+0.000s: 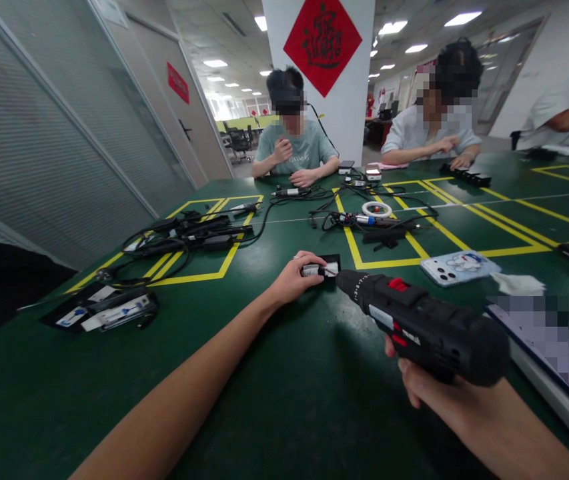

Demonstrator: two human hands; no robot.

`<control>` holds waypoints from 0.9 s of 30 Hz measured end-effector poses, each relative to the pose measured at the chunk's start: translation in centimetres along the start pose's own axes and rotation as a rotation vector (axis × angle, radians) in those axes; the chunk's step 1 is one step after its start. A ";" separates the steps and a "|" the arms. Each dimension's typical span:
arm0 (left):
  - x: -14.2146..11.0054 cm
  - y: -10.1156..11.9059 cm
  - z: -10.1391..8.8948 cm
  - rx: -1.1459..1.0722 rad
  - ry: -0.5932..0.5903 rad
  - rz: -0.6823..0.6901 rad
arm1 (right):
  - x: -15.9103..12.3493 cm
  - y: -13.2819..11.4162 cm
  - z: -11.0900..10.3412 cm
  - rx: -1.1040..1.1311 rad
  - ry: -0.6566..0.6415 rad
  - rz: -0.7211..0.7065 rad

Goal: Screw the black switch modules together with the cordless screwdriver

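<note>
My right hand (pixel 424 380) is wrapped round the grip of a black cordless drill (pixel 424 323) with red switches. The drill points left and away, its chuck close to a small white-and-silver cylindrical part (pixel 313 270). A thin bit seems to reach from the chuck to that part, though the exact contact is too small to tell. My left hand (pixel 297 277) pinches the cylindrical part between thumb and fingers, low over the green table. Beneath and behind it lies a small black tray or case (pixel 333 261), partly hidden by the hand.
Black cables and devices (pixel 189 233) lie at the left; a black pouch with labelled packets (pixel 109 307) sits nearer. Wires and a white ring (pixel 377 209) lie ahead. At right are a phone (pixel 459 267), a tissue (pixel 519 284) and a laptop (pixel 539 353). Co-workers (pixel 294 143) sit opposite.
</note>
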State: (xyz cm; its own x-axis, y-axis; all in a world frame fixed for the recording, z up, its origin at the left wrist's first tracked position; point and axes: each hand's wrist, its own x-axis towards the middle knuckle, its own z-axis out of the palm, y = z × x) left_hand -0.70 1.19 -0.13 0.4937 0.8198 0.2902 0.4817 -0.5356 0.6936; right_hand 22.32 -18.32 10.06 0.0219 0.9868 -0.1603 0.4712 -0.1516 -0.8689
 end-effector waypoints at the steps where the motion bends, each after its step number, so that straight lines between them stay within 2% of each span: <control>1: 0.0 0.0 0.0 -0.001 -0.002 -0.003 | 0.0 0.0 0.0 0.003 -0.001 0.002; 11: 0.1 0.2 -0.3 0.004 -0.020 -0.019 | 0.0 0.3 0.2 0.017 0.022 -0.036; 18: 0.1 0.2 -0.3 0.001 -0.022 -0.002 | -0.2 0.1 0.0 -0.007 0.019 0.007; 27: 0.1 0.5 -0.4 0.010 -0.022 0.003 | 0.0 -0.3 -0.2 0.066 0.018 -0.037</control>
State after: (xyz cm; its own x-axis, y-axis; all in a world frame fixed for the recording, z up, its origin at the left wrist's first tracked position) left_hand -0.74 1.09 0.49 0.5112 0.8135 0.2773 0.4876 -0.5402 0.6859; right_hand 22.33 -18.30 10.45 0.0217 0.9926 -0.1199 0.4124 -0.1181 -0.9033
